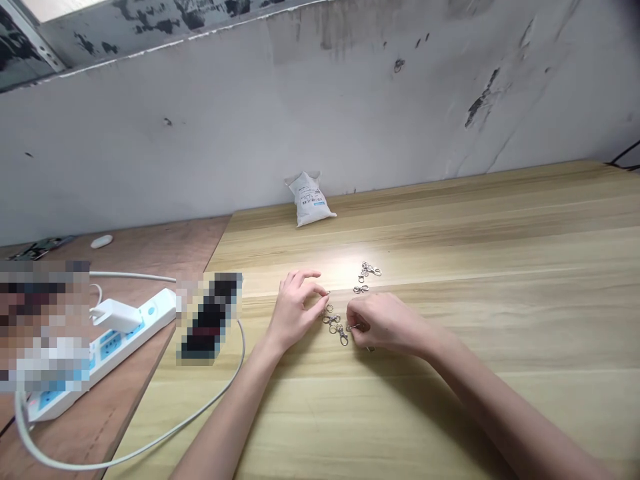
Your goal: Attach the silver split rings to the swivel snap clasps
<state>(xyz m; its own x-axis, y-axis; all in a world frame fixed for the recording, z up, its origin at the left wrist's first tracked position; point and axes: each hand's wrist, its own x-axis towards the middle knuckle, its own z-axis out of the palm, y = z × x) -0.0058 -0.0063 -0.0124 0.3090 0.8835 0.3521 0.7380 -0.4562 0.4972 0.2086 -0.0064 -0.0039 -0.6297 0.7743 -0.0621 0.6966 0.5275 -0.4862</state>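
Observation:
My left hand (pixel 299 305) is closed in a loose pinch, thumb and index tips nearly together at a tiny metallic glint, too small to name. Beside those fingertips lie several silver key rings (pixel 333 329) and lobster clasps (pixel 343 335). My right hand (pixel 383 320) is closed, its thumb and index pinching a small silver clasp (pixel 356 327) that the fingers mostly hide. Another bit of metal (pixel 371 349) pokes out under that hand. Beyond the hands are a single clasp (pixel 361 289) and a small heap of clasps (pixel 369 269).
A white labelled packet (pixel 311 200) stands by the wall. Left of my arm lie a blurred phone-like object (pixel 210 317), a white cable (pixel 200 411) and a white power strip (pixel 150 317) with plugs. A small white case (pixel 102 241) sits farther back on the brown table (pixel 165 247).

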